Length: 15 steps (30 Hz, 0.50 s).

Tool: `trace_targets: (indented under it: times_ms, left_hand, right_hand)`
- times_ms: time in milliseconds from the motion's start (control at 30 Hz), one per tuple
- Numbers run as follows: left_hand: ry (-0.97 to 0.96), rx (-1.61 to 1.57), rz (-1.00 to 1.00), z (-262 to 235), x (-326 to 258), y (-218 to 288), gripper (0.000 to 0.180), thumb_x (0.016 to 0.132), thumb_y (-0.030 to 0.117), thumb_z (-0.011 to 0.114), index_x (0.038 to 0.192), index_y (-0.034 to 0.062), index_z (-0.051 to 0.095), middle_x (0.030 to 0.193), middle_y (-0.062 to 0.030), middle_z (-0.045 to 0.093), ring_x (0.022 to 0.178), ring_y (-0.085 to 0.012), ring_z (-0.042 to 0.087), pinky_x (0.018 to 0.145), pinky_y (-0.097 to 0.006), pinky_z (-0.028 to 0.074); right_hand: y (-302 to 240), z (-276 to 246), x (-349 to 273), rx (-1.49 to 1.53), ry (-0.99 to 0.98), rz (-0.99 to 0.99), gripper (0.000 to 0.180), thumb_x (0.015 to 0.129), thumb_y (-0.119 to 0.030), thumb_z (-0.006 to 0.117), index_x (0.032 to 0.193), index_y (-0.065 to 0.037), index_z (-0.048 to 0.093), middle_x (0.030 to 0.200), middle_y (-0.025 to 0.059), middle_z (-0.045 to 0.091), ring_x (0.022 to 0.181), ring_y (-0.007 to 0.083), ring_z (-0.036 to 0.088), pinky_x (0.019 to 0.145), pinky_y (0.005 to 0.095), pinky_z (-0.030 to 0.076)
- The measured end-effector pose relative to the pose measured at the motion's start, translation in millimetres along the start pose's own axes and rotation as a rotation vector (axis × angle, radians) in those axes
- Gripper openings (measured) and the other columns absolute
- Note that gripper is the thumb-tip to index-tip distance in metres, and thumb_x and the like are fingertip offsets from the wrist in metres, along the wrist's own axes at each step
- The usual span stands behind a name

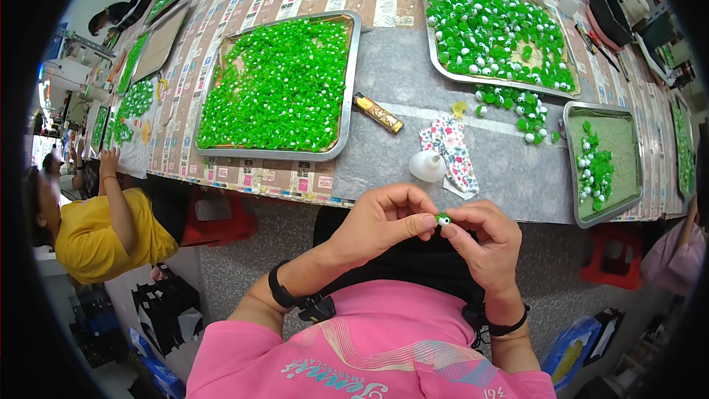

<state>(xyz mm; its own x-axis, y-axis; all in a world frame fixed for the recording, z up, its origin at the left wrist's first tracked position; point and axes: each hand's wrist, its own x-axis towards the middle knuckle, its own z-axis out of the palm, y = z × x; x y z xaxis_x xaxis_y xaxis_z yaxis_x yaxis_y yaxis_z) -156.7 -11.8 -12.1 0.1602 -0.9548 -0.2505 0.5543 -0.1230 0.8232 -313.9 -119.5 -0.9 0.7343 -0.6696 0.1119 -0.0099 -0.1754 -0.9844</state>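
Centrally, low in the frame, I hold both hands together: left hand [384, 223] and right hand [484, 240] curl inward, fingertips pinching one small green bead [443, 218] between them, below the table edge [517, 210].

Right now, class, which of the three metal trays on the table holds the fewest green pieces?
The small tray at the right: only a thin strip of pieces, with mostly bare bottom. The large left tray and top tray are nearly covered.

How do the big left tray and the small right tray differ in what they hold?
The big left tray is packed edge to edge with mostly green pieces; the small right tray holds only a thin strip of green-and-white pieces, its grey liner mostly bare. Both are metal trays on the table.
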Motion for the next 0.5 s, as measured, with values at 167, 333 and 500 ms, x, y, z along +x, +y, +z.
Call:
trace_targets:
  times_ms: [167,333,500]
  left_hand:
    - [-0.045,-0.05,-0.023,0,2,2,0.016,0.087,0.007,0.062,0.1,0.0003,0.058,0.086,-0.0081,0.064,0.078,-0.0134,0.063,0.071,-0.024,0.052]
    - [-0.03,-0.132,-0.033,-1,2,-8,0.014,0.087,0.007,0.061,0.099,-0.0001,0.057,0.09,-0.0133,0.065,0.079,-0.0168,0.064,0.069,-0.027,0.054]
    - [-0.02,-0.193,-0.042,1,1,-12,0.011,0.087,0.006,0.061,0.096,0.0001,0.059,0.091,-0.0136,0.065,0.079,-0.0156,0.064,0.069,-0.025,0.054]
  right_hand:
    - [4,-1,0,0.016,-0.021,-0.008,0.017,0.077,-0.001,0.069,0.095,-0.001,0.068,0.082,0.0084,0.064,0.071,0.014,0.062,0.061,0.0233,0.049]
    - [5,0,0,0.014,-0.022,-0.011,0.016,0.077,0.0,0.068,0.093,0.0,0.068,0.08,0.0086,0.063,0.069,0.0156,0.063,0.061,0.0239,0.049]
    - [2,3,1,-0.014,-0.023,-0.07,0.014,0.077,0.003,0.067,0.091,0.0,0.067,0.079,0.0087,0.063,0.069,0.0155,0.063,0.06,0.0238,0.049]
